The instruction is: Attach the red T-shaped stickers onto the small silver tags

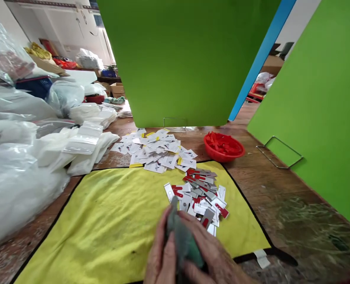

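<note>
A grey-green cloth [187, 240], blurred by motion, is held between my two hands low in the middle of the head view. My left hand [161, 252] closes on its left side. My right hand [210, 252] wraps round its right side, and part of that hand's fingers is smeared. Whether something is inside the cloth, I cannot tell. Just beyond my right hand lies a loose heap of small flat metal pieces [198, 193], silver and grey, several with red parts. Both hands are above the front of a yellow cloth [112, 217] with a black edge.
Behind the metal pieces spreads a pile of small printed white cards [160, 152]. A red bowl [224, 157] of red pieces stands right of it. Clear plastic bags [9, 185] and white packets [83, 138] crowd the left. Green panels [177, 63] stand behind and at right.
</note>
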`<state>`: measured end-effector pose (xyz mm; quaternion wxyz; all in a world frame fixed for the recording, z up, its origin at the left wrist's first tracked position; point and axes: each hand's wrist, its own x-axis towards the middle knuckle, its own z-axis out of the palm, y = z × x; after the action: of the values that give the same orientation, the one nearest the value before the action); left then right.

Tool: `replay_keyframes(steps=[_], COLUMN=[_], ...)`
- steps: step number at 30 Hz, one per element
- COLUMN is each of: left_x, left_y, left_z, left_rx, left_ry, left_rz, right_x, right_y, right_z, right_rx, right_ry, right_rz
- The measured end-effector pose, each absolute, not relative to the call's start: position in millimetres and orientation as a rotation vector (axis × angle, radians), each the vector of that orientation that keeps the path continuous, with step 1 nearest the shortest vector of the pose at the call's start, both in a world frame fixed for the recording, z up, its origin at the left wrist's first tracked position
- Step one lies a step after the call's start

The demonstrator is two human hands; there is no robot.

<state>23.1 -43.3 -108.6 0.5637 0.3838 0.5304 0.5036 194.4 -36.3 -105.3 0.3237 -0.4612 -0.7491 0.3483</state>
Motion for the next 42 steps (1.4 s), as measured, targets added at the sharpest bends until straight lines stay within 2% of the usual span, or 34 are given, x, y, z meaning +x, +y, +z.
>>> replay_keyframes(steps=[5, 10, 15, 19, 23, 27, 31, 36, 39, 42], left_x=[26, 35, 31, 19, 6, 3, 5, -5, -10, -10], left_y=[5, 56, 63, 64, 56, 33, 10, -8, -14, -19], left_z=[-79, -85, -96, -98, -98, -94, -92, -96, -99, -101], left_rx=[1.421, 1.687, 1.616, 1.440, 1.149, 0.898, 0.744, 0.703, 0.737, 0.751], left_ry=[1.714, 1.990, 1.930, 1.825, 1.594, 1.391, 1.262, 1.152, 1.146, 1.167], left_rz=[0.882, 0.477, 0.529, 0.689, 0.830, 0.916, 0.920, 0.991, 1.005, 1.009], right_x=[195, 205, 224, 245, 248, 205, 155, 152, 163, 159], right_y=[-63, -69, -81, -84, -81, -63, -39, -37, -42, -39], right_z=[-136, -140, -143, -137, -137, -128, -115, -121, -120, -106], right_rx=[-1.586, -1.463, -1.417, -1.338, -1.351, -1.335, -1.296, -1.504, -1.488, -1.496], right_ry=[-1.094, -0.871, -0.481, -0.403, -0.315, -0.383, -0.689, -0.601, -0.947, -1.286], right_rz=[0.991, 1.137, 1.312, 1.389, 1.338, 1.336, 1.306, 1.282, 1.205, 0.981])
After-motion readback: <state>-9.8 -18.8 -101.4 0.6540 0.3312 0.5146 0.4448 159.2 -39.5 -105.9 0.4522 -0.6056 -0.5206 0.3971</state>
